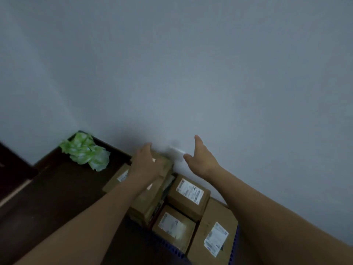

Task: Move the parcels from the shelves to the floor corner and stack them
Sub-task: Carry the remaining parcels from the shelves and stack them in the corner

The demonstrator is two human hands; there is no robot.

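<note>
Left hand is laid palm-down on the top parcel, just left of frame centre. Fingers are near straight and flat over the cardboard, tips at its far edge by the wall; nothing is pinched or wrapped.

Right hand is held spread, right of centre: fingers together and straight, pointed toward the top of the frame, thumb out to the left. Nothing is held. A blurred white thing is seen at the wall just beside the thumb; contact cannot be told.

The top parcel is seen on a stack of brown boxes, higher than the rest. Its long axis runs up the frame toward the wall, leaning slightly right; its far end is against or very near the wall.

A middle parcel is placed just right of the stack, white label up. A near parcel is touching it on the lower side, label up. A right parcel is set beside both at lower right, long axis up-frame, label near its lower end. A left parcel is partly hidden behind the left forearm.

A blue ribbed sheet is seen under the lower boxes. A crumpled green bag is lying in the corner on the dark floor, left of centre.
</note>
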